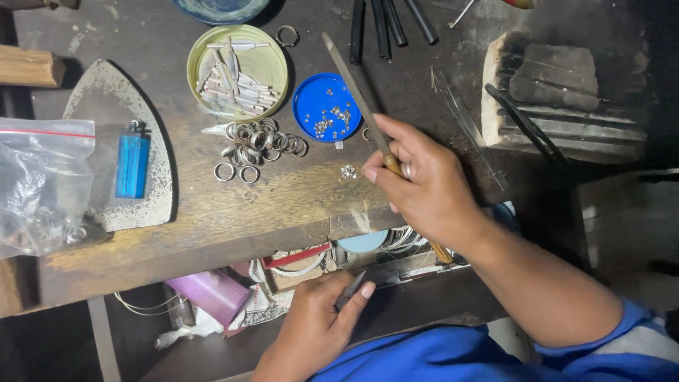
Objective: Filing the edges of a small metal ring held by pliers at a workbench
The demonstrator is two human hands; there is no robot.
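Observation:
My right hand (423,185) grips a long metal file (351,83) by its wooden handle, the blade pointing up and left over the wooden workbench (283,201). A small silver ring shows between the fingers of that hand. My left hand (318,325) is lower, below the bench edge, pinching a thin dark metal tool (351,288) between thumb and fingers. A heap of silver rings (258,145) lies on the bench left of the file. A blue lid (327,106) holds small silver bits.
A yellow-green tin lid (237,71) holds metal tube pieces. A blue lighter (132,161) lies on a grey iron-shaped plate (117,141). A plastic bag (39,187) sits at left, a charred block (559,92) with tweezers at right, black rods (385,25) at the top. An open drawer (318,265) holds clutter.

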